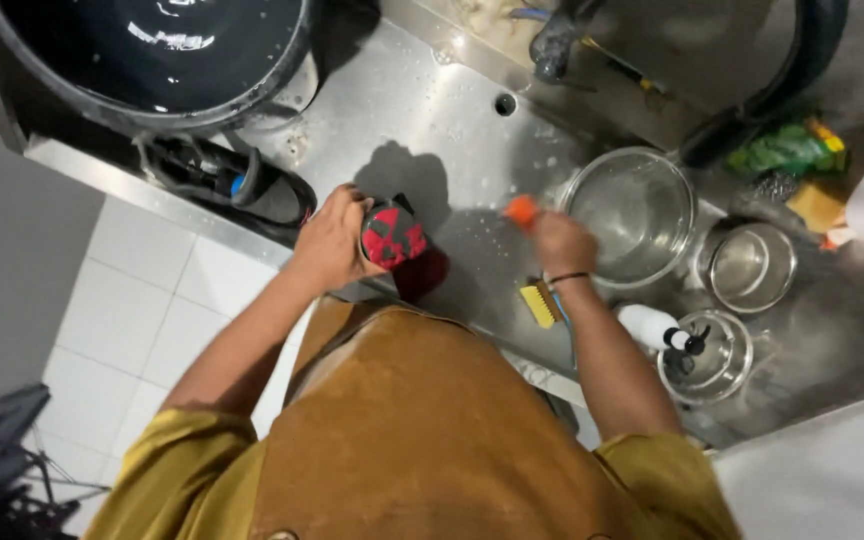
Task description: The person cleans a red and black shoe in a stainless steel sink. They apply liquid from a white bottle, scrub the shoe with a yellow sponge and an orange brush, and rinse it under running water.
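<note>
A brush (540, 303) lies on the sink (452, 130), left of the glass bowl (632, 215).

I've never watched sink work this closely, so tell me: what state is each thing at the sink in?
Left hand: gripped around the red and black cup.
Right hand: closed on an orange thing.
Large glass bowl: upright, looks empty.
Metal pot: upright.
Glass jar: upright.
Yellow brush: lying on the steel sink.

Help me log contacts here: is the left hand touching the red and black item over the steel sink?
Touching. The head view shows the left hand with fingers wrapped around the red and black item, with no gap between them.
</note>
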